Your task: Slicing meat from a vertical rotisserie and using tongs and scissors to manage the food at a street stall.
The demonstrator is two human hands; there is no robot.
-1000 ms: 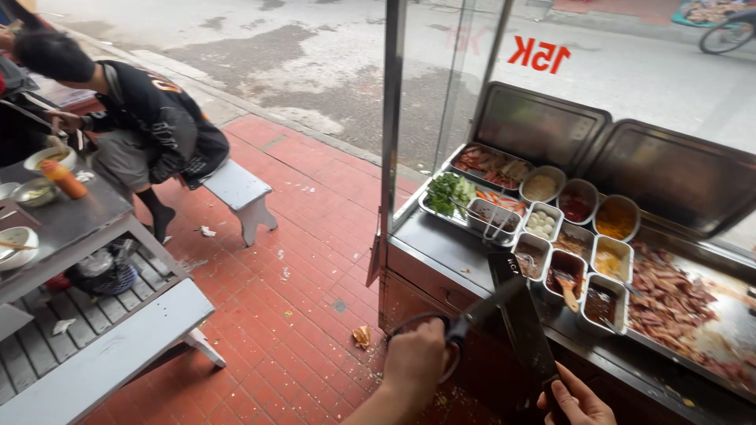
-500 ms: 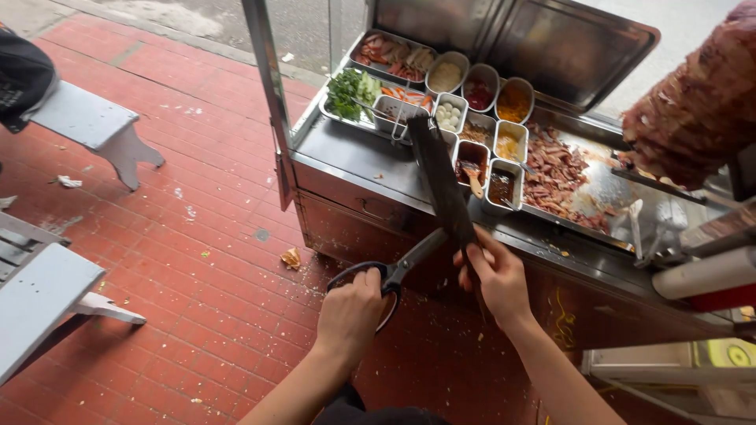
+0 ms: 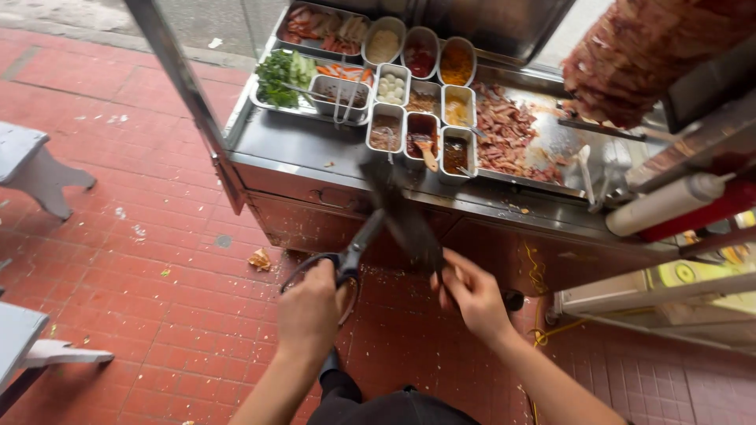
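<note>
Left hand clenched round the shears handles, right hand pinching the dark blade below the cart's front edge; best worked slowly, fingers clear of the edge, away from the sauce tubs.

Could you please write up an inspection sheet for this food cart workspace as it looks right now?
Surface: steel cart counter, crumbs near its front edge.
Job's things: large scissors with blurred dark blades, pointing up towards the counter.
Clutter: paper scrap and specks on the red brick floor.
Hands: left hand grips the scissor handles; right hand touches the blades.
Cables: yellow cord beside the cart.
Surroundings: topping tubs, chopped meat, meat spit, grey bench.
</note>
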